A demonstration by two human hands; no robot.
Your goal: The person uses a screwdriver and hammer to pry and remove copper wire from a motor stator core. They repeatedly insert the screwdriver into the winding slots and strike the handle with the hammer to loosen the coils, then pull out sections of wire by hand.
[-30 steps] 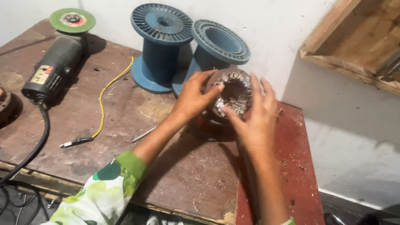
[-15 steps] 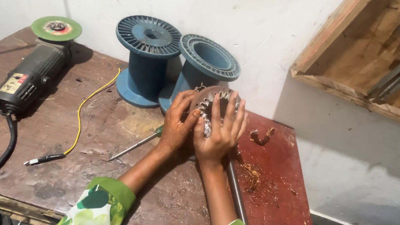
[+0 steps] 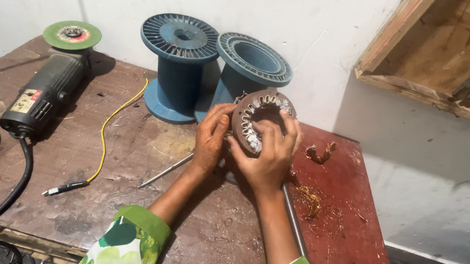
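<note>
I've got both hands on the brown ring-shaped stator core [image 3: 261, 120], tipped up on edge above the tabletop [image 3: 131, 157] just in front of the two blue spools [image 3: 181, 65]: left hand [image 3: 210, 141] clasped round its outer rim, right hand [image 3: 270, 152] with fingers [image 3: 280, 131] pressed over the slotted face. It looks heavy, stiff laminated metal with sharp slot edges, so I judge the smooth outer rim the safest hold. Both spools look bare of wire; the wooden box [image 3: 439, 59] on the wall holds long tools I can't identify.
</note>
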